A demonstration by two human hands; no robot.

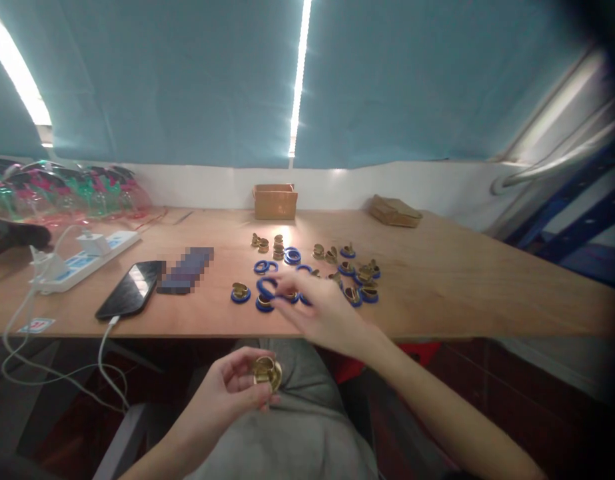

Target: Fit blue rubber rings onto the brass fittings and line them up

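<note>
Above my lap, my left hand (pixel 227 387) is closed around a round gold-coloured metal fitting (pixel 266 373) with its hollow side facing up. My right hand (pixel 332 310) reaches over the table's front edge and pinches a blue ring (pixel 260 287) between thumb and fingers. Beneath and around that hand lie several similar fittings; some, such as the left one (pixel 240 291), sit in blue rings. Other gold-coloured fittings (pixel 278 248) have no ring visible. Loose blue rings (pixel 292 256) lie among them. The right hand hides part of the group.
On the wooden table (pixel 462 287), a black phone (pixel 131 290) on a white cable lies left, beside a pixelated object (pixel 186 270) and a power strip (pixel 90 263). A small cardboard box (pixel 275 202) and flat brown packets (pixel 394 211) stand behind. Plastic-wrapped items (pixel 62 193) fill the back left.
</note>
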